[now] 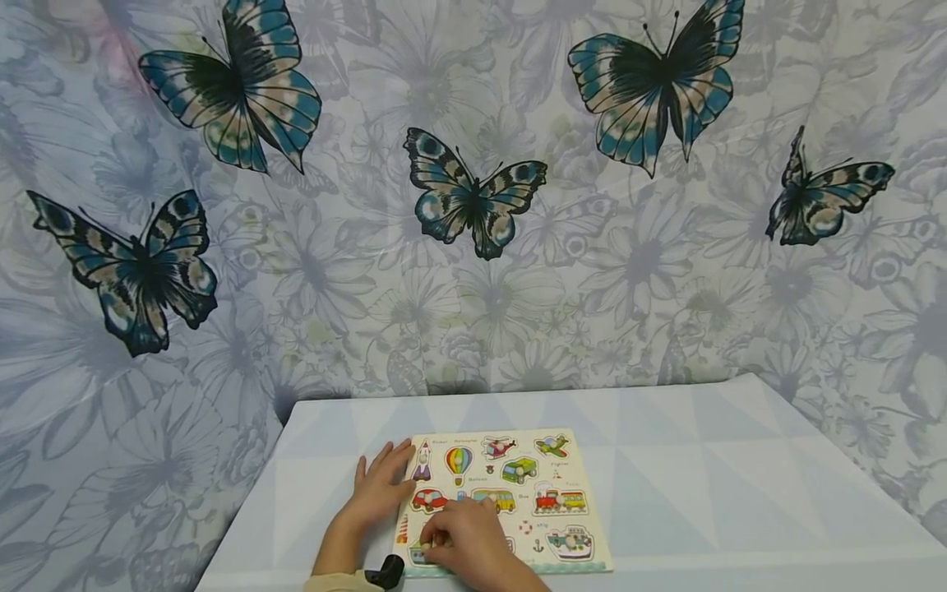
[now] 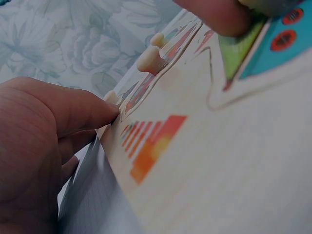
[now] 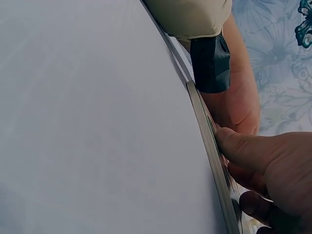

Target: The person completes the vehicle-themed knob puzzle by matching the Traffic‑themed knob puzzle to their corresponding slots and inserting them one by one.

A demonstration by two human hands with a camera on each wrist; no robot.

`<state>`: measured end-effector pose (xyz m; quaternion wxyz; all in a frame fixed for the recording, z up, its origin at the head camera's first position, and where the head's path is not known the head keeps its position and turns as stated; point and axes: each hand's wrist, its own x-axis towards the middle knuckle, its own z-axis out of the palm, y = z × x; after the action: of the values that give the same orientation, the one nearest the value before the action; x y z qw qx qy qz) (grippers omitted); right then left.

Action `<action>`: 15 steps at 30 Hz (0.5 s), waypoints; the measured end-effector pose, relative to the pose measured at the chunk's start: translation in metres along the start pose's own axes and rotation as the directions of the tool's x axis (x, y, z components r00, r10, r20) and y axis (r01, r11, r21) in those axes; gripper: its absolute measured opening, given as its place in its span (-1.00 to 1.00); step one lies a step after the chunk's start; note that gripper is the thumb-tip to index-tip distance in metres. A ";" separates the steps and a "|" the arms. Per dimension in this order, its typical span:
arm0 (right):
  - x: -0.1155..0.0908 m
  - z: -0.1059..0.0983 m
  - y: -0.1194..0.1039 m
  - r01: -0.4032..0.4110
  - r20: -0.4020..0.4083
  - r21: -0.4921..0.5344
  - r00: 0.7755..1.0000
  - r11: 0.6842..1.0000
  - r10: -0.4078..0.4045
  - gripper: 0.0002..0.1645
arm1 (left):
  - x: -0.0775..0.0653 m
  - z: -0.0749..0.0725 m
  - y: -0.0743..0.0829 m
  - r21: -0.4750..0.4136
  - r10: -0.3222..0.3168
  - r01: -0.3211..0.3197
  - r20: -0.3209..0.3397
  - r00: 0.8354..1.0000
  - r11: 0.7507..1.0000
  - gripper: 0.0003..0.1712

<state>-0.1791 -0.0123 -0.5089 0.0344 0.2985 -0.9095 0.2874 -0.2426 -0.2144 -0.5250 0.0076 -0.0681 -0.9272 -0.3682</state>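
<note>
A wooden peg puzzle board (image 1: 601,552) with printed vehicles lies at the table's front. My left hand (image 1: 375,492) rests along its left edge, fingers extended toward the rocket piece (image 1: 422,464); its thumb (image 2: 92,109) touches the board's rim. Over the lower left corner, my right hand (image 1: 471,538) bends its fingers and pinches a green-and-teal puzzle piece (image 2: 280,56), mostly covered by the fingertips. Just above it sits the red car piece (image 1: 427,500), its round knob (image 2: 150,61) sticking up. The bus piece (image 1: 496,499) shows beyond the right knuckles.
Further pieces sit in the board: balloon (image 1: 459,464), helicopter (image 1: 499,447), plane (image 1: 552,446), green truck (image 1: 520,469), train (image 1: 560,501) and ship (image 1: 570,543). A pale patterned cloth covers the table (image 1: 703,493). Behind hangs a butterfly-print curtain (image 1: 473,329). A black wrist device (image 1: 386,571) is by the left sleeve.
</note>
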 end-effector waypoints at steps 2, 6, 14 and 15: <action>-0.001 0.000 0.000 0.011 0.004 -0.005 1.000 1.000 -0.011 -0.84 | 0.000 0.000 0.000 0.005 0.001 -0.001 -0.005 1.000 1.000 -0.33; -0.002 0.000 0.000 0.028 0.020 -0.031 0.999 0.999 -0.027 -0.78 | -0.002 0.000 0.000 0.001 0.001 -0.001 -0.004 1.000 1.000 -0.33; -0.003 -0.002 0.003 0.073 0.023 -0.048 0.997 0.996 -0.072 -0.76 | -0.002 -0.001 0.001 -0.013 -0.005 0.005 0.005 1.000 1.000 -0.32; -0.002 -0.003 0.004 0.082 0.023 -0.048 0.996 0.995 -0.081 -0.75 | -0.001 -0.002 0.001 -0.010 -0.005 0.005 0.005 1.000 1.000 -0.32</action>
<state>-0.1796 -0.0072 -0.5088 0.0437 0.3374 -0.9036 0.2604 -0.2411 -0.2146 -0.5231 0.0038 -0.0667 -0.9255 -0.3729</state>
